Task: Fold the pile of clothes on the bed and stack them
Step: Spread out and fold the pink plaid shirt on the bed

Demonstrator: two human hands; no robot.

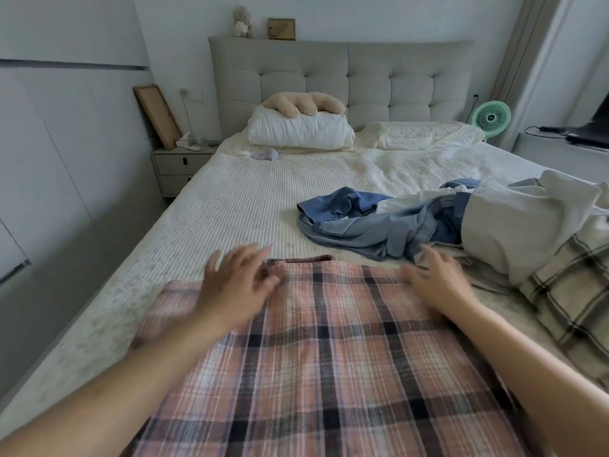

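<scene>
- A pink plaid garment is spread flat on the near part of the bed, presumably so that it can be smoothed before folding.
- The left hand is held over the garment's far left corner with fingers spread and nothing gripped; it is blurred, so contact with the cloth cannot be told.
- The right hand is laid near the far right edge, fingers straight and apart, apparently pressing the fabric flat rather than pinching it.
- The rest of the pile is left to the right: a denim garment lies crumpled just beyond the plaid one, a white garment is heaped against it, and a cream checked garment lies at the right edge.
- No folded stack is seen yet, so the task is judged to be at an early stage.
- No basket or other container is visible; the clothes are borne by the bed alone.
- Two pillows are set at the headboard, with a plush toy on the left one.
</scene>
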